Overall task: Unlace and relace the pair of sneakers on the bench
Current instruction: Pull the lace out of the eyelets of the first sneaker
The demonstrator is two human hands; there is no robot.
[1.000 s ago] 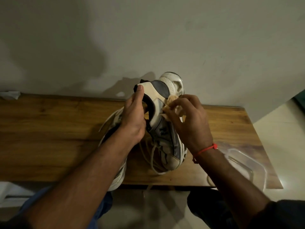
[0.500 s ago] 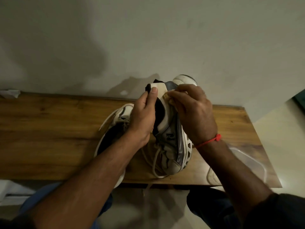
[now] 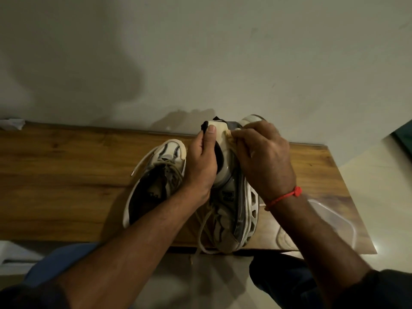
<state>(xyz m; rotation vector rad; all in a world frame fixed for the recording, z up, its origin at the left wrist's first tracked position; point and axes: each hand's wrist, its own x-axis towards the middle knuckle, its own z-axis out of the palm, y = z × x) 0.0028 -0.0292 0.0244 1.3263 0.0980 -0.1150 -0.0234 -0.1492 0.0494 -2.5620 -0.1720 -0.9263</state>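
We had the right-hand sneaker [image 3: 231,197] tipped on its side at the front edge of the worktop [image 3: 66,175], heel raised. Our left hand [image 3: 204,161] closed its grip on the collar, thumb pressed on the heel tab, while our right hand [image 3: 265,159] pinched the lace [image 3: 229,136] near the top eyelets. The other sneaker [image 3: 156,179] sat just beside it, laced. A hard tug could have jerked the shoe off the edge, we judged, or snagged the loose lace dangling below.

Both hands [image 3: 204,161] [image 3: 265,161] grip the tilted sneaker [image 3: 234,197] on the bench [image 3: 66,175].
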